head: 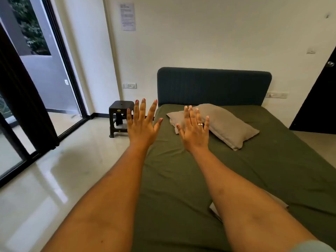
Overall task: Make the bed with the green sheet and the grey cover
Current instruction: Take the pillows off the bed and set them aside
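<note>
The fingers are straight and spread, holding nothing, on the left hand (141, 124) at 11 o'clock and on the right hand (194, 132) at 12. Under them the green sheet (181, 179) covers the mattress. A grey pillow (229, 124) lies at 1 o'clock, near the headboard (214, 86).

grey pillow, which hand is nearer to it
Right. The right hand overlaps the left end of the grey pillow; the left hand is farther left, in front of the black stool.
</note>
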Demonstrator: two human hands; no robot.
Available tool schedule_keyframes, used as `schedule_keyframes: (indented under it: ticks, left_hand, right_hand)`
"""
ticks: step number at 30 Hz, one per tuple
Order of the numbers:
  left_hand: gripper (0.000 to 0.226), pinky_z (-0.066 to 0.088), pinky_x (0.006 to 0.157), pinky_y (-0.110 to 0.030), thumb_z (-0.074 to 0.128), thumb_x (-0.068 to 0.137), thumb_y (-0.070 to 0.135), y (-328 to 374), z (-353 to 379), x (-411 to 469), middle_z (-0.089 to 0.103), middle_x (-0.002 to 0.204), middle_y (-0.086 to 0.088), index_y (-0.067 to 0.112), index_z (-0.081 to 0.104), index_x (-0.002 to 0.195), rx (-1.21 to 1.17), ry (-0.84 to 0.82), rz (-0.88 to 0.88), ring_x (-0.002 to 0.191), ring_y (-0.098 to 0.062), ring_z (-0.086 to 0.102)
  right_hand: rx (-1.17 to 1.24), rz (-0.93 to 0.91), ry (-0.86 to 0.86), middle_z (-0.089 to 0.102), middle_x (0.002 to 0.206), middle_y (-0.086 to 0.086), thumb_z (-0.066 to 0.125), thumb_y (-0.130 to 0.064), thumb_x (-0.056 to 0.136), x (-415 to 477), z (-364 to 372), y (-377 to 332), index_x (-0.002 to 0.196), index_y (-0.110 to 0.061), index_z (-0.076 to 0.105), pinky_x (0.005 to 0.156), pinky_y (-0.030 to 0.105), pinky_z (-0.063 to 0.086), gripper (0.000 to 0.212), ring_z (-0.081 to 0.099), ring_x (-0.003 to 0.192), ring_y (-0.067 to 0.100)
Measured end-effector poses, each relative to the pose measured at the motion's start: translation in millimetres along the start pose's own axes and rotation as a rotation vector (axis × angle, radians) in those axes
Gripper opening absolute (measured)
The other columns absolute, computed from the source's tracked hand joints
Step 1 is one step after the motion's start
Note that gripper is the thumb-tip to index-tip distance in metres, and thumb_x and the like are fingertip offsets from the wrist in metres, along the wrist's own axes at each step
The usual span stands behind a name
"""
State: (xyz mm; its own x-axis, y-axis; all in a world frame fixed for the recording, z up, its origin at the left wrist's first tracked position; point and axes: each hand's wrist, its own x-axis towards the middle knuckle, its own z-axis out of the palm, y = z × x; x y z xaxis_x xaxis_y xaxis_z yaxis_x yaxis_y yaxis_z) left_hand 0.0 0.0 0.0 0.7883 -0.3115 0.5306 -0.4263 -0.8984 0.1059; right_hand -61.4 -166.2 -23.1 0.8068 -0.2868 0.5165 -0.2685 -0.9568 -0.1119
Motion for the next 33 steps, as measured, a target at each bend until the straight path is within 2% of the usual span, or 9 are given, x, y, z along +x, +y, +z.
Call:
schedule_keyframes:
  ticks: [5, 12, 16, 20, 26, 33]
  left_hand:
    - [0.069, -0.016, 0.113, -0.046, 0.021, 0.095, 0.062, -77.5, 43.1, 30.9, -0.016, 0.159, -0.005, 0.036, -0.015, 0.148, -0.007, 0.000, 0.002, 0.145, -0.025, -0.019]
    - [0.067, -0.017, 0.112, -0.046, 0.016, 0.094, 0.064, -209.8, 63.7, 75.0, -0.018, 0.159, -0.004, 0.037, -0.026, 0.140, -0.001, -0.060, 0.218, 0.145, -0.024, -0.021]
    - [0.068, -0.017, 0.112, -0.046, 0.018, 0.095, 0.063, -285.0, 55.0, 100.2, -0.016, 0.159, -0.004, 0.037, -0.015, 0.148, -0.050, -0.059, 0.225, 0.145, -0.025, -0.019]
    - [0.068, -0.017, 0.112, -0.047, 0.019, 0.094, 0.063, -334.6, 50.8, 119.9, -0.014, 0.160, -0.005, 0.036, -0.012, 0.149, -0.070, -0.044, 0.201, 0.146, -0.026, -0.018]
    - [0.069, -0.015, 0.113, -0.048, 0.017, 0.093, 0.063, -369.9, 68.5, 136.7, -0.015, 0.160, -0.005, 0.035, -0.011, 0.150, -0.070, -0.080, 0.223, 0.146, -0.027, -0.018]
    - [0.069, -0.014, 0.114, -0.049, 0.015, 0.093, 0.064, -379.2, 116.0, 187.7, -0.015, 0.160, -0.005, 0.036, -0.013, 0.149, -0.067, -0.097, 0.268, 0.145, -0.027, -0.018]
  right_hand:
    - [-0.065, 0.037, -0.010, -0.006, 0.161, -0.001, 0.019, -0.050, 0.101, 21.1, 46.7, -57.4, 0.152, -0.022, -0.007, 0.113, 0.045, -0.015, 0.064, -0.007, 0.148, 0.019]
    - [-0.096, 0.281, -0.007, -0.003, 0.161, 0.001, 0.020, -0.049, 0.100, 60.4, 95.8, -187.6, 0.153, -0.021, -0.005, 0.114, 0.046, -0.013, 0.064, -0.007, 0.148, 0.020]
    - [-0.084, 0.321, 0.011, -0.003, 0.161, 0.001, 0.021, -0.050, 0.100, 87.5, 103.4, -264.9, 0.152, -0.022, -0.006, 0.114, 0.047, -0.012, 0.065, -0.006, 0.148, 0.020]
    - [-0.112, 0.315, 0.014, -0.002, 0.161, 0.001, 0.020, -0.051, 0.100, 106.0, 110.4, -313.5, 0.152, -0.022, -0.006, 0.115, 0.048, -0.009, 0.066, -0.005, 0.148, 0.021]
    - [-0.123, 0.344, -0.015, -0.001, 0.161, 0.003, 0.021, -0.051, 0.100, 122.3, 140.5, -346.4, 0.152, -0.021, -0.006, 0.116, 0.050, -0.006, 0.066, -0.004, 0.148, 0.022]
    - [-0.158, 0.381, -0.032, -0.001, 0.161, 0.002, 0.021, -0.051, 0.100, 171.5, 180.6, -338.1, 0.152, -0.021, -0.007, 0.116, 0.050, -0.005, 0.067, -0.004, 0.148, 0.022]
